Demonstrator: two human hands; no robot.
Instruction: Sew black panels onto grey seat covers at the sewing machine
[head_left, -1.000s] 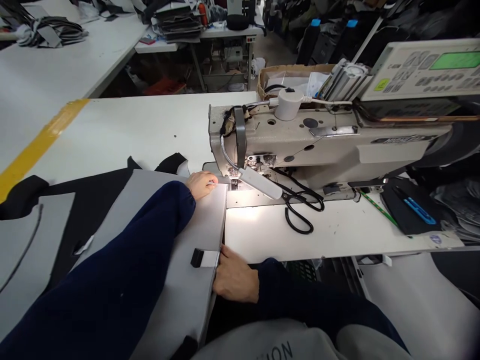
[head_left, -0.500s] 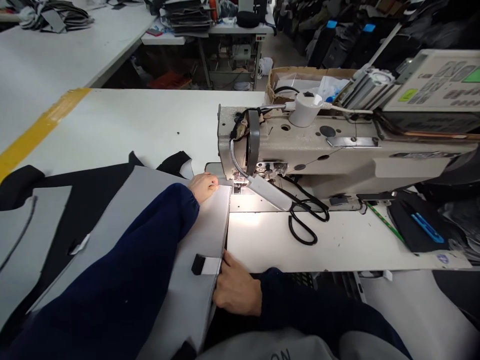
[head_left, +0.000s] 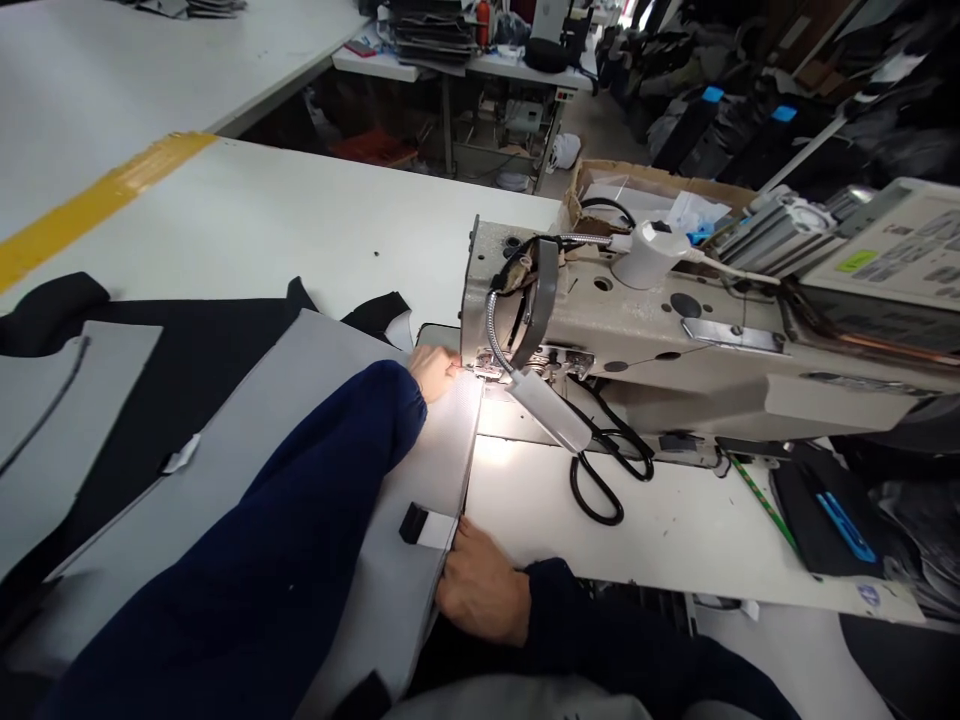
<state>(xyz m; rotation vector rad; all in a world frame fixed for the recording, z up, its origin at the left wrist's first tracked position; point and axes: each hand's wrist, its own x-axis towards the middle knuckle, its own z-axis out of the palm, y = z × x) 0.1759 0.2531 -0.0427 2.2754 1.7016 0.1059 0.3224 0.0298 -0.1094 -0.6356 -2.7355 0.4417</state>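
Only the head view has shifted — the left hand (head_left: 433, 372) lies flat, fingers loosely together, on the grey fabric panel (head_left: 390, 590) beside the needle of the sewing machine head (head_left: 600, 330). The right hand (head_left: 480, 590) curls over the panel's near edge, apparently pinching it, just past a black tab (head_left: 412, 523) — the panel spans the worktop (head_left: 660, 530) up to the needle, black-handled scissors (head_left: 572, 490) to its right.

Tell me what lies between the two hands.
In the head view, a grey panel lies between the left hand and the right hand, with a small black-and-white tab on it.
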